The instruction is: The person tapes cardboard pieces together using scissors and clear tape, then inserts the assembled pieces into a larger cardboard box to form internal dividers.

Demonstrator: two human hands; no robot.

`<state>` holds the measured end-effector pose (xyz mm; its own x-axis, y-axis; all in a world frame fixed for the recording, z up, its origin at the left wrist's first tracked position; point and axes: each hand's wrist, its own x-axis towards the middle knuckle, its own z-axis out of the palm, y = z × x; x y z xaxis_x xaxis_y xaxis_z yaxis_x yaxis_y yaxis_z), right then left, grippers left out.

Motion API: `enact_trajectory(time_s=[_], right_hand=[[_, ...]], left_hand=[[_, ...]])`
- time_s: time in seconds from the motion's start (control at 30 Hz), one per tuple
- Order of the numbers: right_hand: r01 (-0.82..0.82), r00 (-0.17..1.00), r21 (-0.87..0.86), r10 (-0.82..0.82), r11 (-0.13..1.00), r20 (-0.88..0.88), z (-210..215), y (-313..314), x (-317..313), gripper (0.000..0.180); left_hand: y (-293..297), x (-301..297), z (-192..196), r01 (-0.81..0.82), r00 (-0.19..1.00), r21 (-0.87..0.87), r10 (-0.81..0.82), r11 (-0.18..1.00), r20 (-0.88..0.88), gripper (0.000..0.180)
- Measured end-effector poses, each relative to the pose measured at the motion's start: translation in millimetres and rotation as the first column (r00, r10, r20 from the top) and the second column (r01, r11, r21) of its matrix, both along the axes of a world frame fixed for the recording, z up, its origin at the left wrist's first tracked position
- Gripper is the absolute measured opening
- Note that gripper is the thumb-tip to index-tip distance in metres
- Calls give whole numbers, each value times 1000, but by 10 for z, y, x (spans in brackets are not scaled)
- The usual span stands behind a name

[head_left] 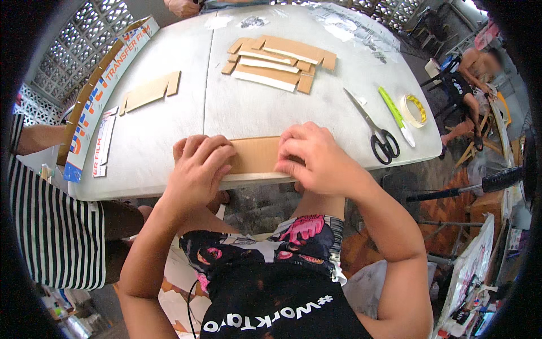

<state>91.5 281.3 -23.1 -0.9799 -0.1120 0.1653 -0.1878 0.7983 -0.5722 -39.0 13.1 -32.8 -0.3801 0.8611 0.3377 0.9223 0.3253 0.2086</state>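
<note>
Left grip: left hand (202,166) grasping the left end of a brown cardboard strip (255,155), fingers curled over it.
Right grip: right hand (310,155) pinching the strip's right end, thumb toward the near side.
Strip position: at the near edge of the counter (169,53), between the hands, lengthwise left to right.
Step in hand: judged to be folding or flattening the strip; crease hidden by the fingers, if any.
Next move: likely calls for even pressure from both hands, ends kept level.
Notched cardboard pieces (271,79): overlapping pile, beyond the strip.
Scissors (385,148): right of the right hand, unheld.
</note>
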Motion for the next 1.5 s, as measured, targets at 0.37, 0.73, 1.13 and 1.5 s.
enact_trajectory(time_s=[0.37,0.73,1.13,1.5], right_hand=[[-145,987,186,156,972,-43,203,239,-79,45],[589,805,-111,-570,800,164,268,2201,-1098,45],[410,861,191,-310,892,-403,316,1295,-419,26],[260,935,115,-220,959,-278,-96,330,73,22]], left_hand=[[-398,-1178,-52,-435,892,296,452,850,10,36],[-467,-1297,-396,-563,804,239,592,791,-66,42],[-307,-799,-128,-373,926,201,375,906,30,33],[-58,-434,47,-195,980,293,180,936,80,27]])
